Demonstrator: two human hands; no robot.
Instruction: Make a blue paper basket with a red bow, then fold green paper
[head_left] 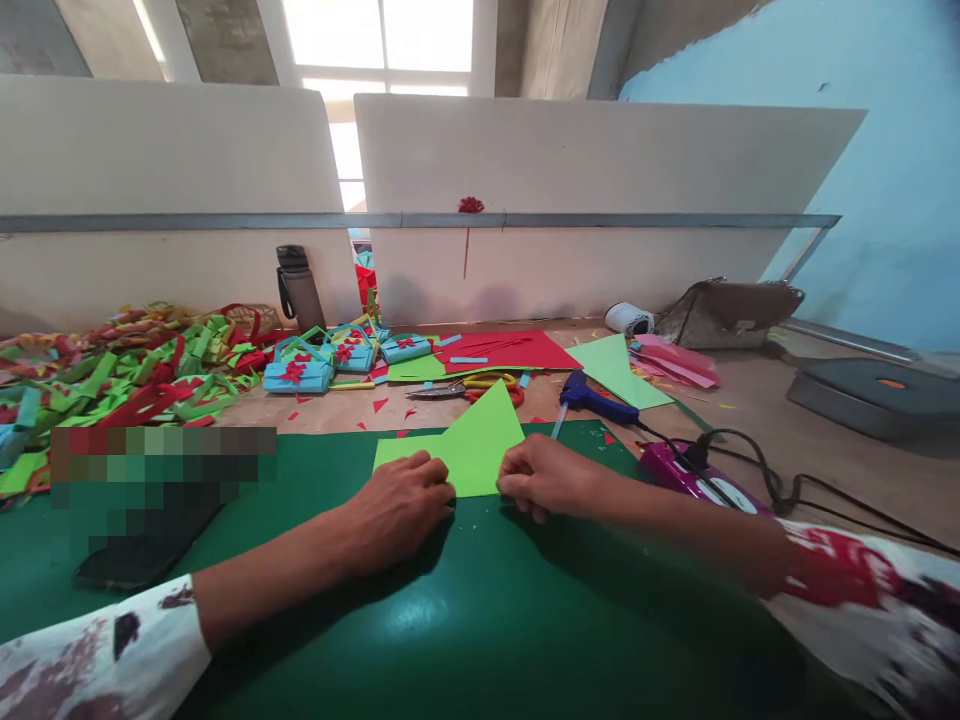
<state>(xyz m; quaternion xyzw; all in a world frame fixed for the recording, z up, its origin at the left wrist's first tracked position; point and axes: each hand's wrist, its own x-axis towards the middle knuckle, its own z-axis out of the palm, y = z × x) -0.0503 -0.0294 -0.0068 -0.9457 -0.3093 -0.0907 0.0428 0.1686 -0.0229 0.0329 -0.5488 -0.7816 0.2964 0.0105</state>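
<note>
A bright green sheet of paper [477, 440] lies on the dark green mat [420, 620], with one part folded over into a point at the top. My left hand [409, 505] rests on its lower left edge, fingers curled and pressed down. At the sheet's right edge, my right hand [547, 478] pinches the paper between thumb and fingers. Just beyond the sheet lie yellow-handled scissors [442, 392]. A blue glue gun [596, 400] lies behind my right hand, its nozzle toward the mat.
Small blue paper bags [298, 374] with red flowers stand behind the mat, beside a heap of coloured paper pieces [150, 370] and a dark bottle [301, 290]. A purple power strip [697, 478] with black cords sits at right. A phone [150, 540] lies at left.
</note>
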